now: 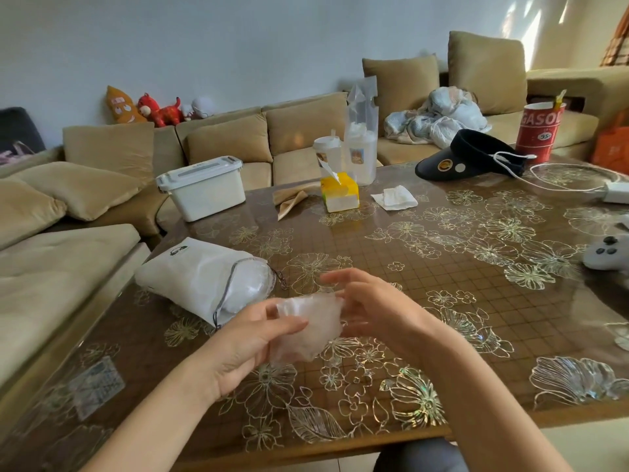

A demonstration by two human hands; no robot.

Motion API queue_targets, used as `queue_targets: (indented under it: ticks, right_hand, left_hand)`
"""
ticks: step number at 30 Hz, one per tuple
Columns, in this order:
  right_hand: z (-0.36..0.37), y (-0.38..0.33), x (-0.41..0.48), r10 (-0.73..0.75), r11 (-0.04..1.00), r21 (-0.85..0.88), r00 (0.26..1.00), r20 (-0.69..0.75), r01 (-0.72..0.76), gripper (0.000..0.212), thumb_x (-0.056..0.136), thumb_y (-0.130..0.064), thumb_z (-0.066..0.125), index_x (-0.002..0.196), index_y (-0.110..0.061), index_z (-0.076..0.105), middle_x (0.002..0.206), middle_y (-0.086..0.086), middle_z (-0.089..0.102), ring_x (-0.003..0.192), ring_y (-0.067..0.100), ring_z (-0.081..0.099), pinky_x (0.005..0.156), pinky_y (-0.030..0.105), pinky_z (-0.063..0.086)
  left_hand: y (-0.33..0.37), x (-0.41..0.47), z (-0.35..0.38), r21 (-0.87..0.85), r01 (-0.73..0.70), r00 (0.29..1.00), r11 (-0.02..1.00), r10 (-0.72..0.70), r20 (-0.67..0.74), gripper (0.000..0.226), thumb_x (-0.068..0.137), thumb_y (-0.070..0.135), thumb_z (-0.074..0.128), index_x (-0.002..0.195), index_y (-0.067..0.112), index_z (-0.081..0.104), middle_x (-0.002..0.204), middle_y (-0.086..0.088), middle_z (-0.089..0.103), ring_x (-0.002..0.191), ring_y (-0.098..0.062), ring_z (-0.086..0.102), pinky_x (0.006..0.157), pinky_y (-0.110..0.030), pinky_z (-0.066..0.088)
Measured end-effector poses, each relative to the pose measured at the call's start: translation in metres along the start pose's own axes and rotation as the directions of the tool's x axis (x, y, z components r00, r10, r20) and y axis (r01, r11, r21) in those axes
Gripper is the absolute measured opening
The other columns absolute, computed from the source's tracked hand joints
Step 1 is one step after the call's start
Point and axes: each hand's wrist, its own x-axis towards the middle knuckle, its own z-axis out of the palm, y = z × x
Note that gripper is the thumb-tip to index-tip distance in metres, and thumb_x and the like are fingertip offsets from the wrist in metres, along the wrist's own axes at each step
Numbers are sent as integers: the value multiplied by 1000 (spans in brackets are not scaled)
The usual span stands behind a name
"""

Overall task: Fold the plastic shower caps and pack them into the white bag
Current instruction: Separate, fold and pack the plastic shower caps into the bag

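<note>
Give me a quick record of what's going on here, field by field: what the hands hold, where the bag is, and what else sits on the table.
left hand: pinches the shower cap with thumb on top
right hand: fingers spread, touching the cap's far edge
shower cap: clear plastic, crumpled, held above the table
white bag: lying on its side, left of the hands, mouth open toward them, clear plastic showing inside
also on table: tissue box, white lidded box, black visor, game controller
</note>
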Motion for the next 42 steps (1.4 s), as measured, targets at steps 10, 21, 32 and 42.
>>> queue_targets:
  ticks: [10, 21, 32, 42]
  right_hand:
    - [19, 20, 15, -58, 997, 43, 997, -49, 61, 23, 82, 10, 58, 104, 2, 60, 88, 16, 64, 67, 16, 57, 57, 24, 47]
    - [31, 18, 17, -232, 966, 77, 957, -175, 248, 39, 77, 24, 48, 55, -6, 59, 70, 1, 61, 52, -5, 54, 46, 11, 41]
    - [47, -2, 36, -71, 993, -86, 992, 108, 80, 28, 83, -15, 66, 111, -16, 61, 110, 5, 63, 92, 18, 62, 77, 31, 50]
    - [68, 21, 85, -77, 987, -158, 947, -313, 28, 25, 80, -3, 62, 100, -16, 56, 88, -2, 56, 82, 21, 60, 49, 19, 48]
  left_hand:
    - [-4, -8, -2, -126, -75, 994, 989, 65, -82, 52, 66, 12, 71, 115, 4, 58, 104, -16, 70, 91, -23, 68, 77, -28, 56]
    - [0, -16, -15, -408, 116, 987, 906, -58, 151, 49, 77, 21, 74, 116, -5, 61, 116, -26, 62, 98, -32, 63, 81, -38, 57]
    - [-8, -23, -38, 97, -172, 946, 980, 192, -262, 35, 75, 2, 70, 108, 10, 61, 102, -12, 68, 91, -20, 67, 76, -29, 54]
    - [-22, 16, -68, 830, -45, 599, 555, 680, -423, 50, 86, 26, 65, 131, 13, 48, 135, -2, 46, 127, -17, 39, 106, -31, 29]
